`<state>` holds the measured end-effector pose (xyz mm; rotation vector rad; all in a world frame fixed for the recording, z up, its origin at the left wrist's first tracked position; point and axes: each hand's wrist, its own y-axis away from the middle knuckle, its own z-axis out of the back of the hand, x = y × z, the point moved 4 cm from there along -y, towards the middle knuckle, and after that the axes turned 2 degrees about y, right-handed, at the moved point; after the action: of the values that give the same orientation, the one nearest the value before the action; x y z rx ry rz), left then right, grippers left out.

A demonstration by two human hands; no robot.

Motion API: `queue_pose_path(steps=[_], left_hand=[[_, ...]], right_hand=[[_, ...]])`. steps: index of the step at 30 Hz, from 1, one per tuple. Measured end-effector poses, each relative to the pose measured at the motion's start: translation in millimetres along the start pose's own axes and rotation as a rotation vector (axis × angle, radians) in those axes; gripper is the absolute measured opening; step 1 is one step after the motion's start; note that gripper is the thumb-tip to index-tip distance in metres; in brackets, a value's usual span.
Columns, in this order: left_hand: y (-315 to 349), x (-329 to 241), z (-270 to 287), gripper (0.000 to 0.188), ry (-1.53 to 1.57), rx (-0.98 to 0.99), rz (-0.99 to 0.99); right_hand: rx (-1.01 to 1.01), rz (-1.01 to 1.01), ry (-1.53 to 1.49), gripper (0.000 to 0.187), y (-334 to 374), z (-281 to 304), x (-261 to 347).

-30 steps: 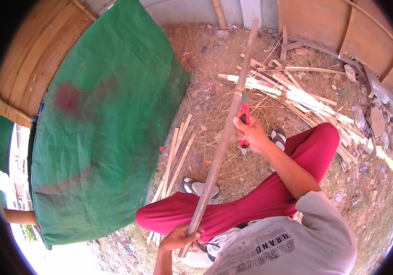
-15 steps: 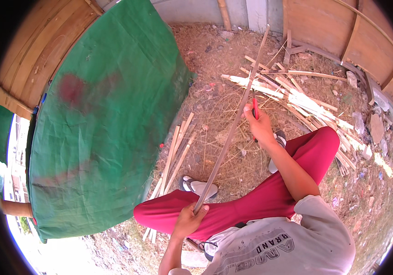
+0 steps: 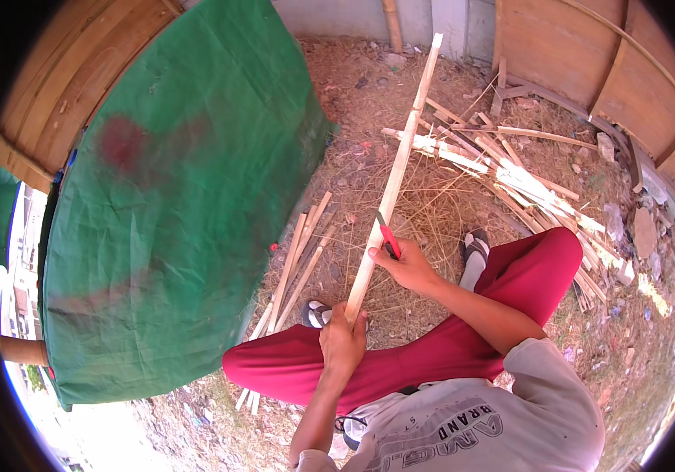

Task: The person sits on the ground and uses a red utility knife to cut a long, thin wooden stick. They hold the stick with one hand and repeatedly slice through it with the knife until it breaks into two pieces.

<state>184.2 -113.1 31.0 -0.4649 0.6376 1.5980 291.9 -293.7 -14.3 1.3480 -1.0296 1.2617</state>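
A long, pale bamboo strip (image 3: 400, 169) slants up and away from me, its broad light face showing. My left hand (image 3: 343, 342) is closed round its near end, just above my left knee. Further up, my right hand (image 3: 406, 267) grips a knife with a red and black handle (image 3: 388, 238). The dark blade lies against the strip, and my right thumb touches the strip's edge. Much of the knife's handle is hidden by my fingers.
Several split strips (image 3: 510, 173) lie piled at the far right, more strips (image 3: 302, 252) beside my left knee. Thin shavings (image 3: 424, 208) litter the dry ground between my feet. A green tarpaulin (image 3: 188, 204) hangs at left; wooden panels (image 3: 565, 47) stand behind the pile.
The bamboo strip has turned from its narrow dark side to its pale face. My right hand and the knife have come down along it toward me. My left hand has risen slightly.
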Motion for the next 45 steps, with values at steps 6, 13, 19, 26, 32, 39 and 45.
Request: queue_pose_path(steps=[6, 13, 19, 26, 32, 39, 45], left_hand=[[13.6, -17.2, 20.8, 0.060, -0.280, -0.198, -0.130], [24.9, -4.5, 14.1, 0.051, -0.290, 0.092, 0.303], [21.0, -16.7, 3.7, 0.054, -0.370, -0.200, -0.135], [-6.7, -6.2, -26.9, 0.042, -0.143, -0.099, 0.125], [-19.4, 19.9, -43.9, 0.043, 0.305, 0.032, 0.159], [-37.2, 21.0, -45.3, 0.043, 0.514, 0.143, 0.165], [-36.9, 24.2, -47.6, 0.037, 0.400, 0.107, 0.183]], right_hand=[[-0.106, -0.061, -0.028, 0.028, -4.5, 17.4, 3.4], [-0.147, -0.050, -0.055, 0.030, -10.9, 32.7, 17.5], [-0.136, -0.007, 0.105, 0.030, -7.7, 36.8, 22.3], [-0.159, 0.008, 0.037, 0.024, -10.9, 34.5, 22.7], [-0.043, 0.307, 0.577, 0.048, 9.2, 29.8, 50.5], [0.183, 0.408, 0.864, 0.040, 37.1, 9.1, 32.5], [0.126, 0.453, 0.926, 0.037, 38.8, 0.9, 30.6]])
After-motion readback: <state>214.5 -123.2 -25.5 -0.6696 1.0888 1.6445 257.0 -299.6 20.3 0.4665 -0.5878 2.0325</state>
